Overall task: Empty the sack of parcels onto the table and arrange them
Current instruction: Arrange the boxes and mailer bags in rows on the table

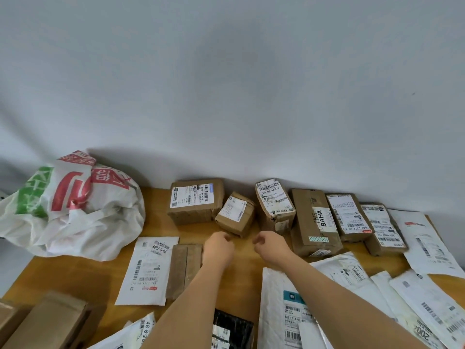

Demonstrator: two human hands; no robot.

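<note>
A wooden table (241,278) set against a grey wall carries the slumped white sack (73,207) at its far left corner, apparently emptied, beside a row of brown boxes (314,220) lined along the far edge with labels up, seemingly so they can be read. White mailers (147,270) lie flat toward the near edge. Both arms reach to mid-table, the left hand (218,249) and right hand (271,244) loosely curled and holding nothing, just short of a small tilted box (235,214) that likely needs straightening.

Both bare forearms reach forward, left hand (218,248) and right hand (270,244) loosely curled, holding nothing.
</note>
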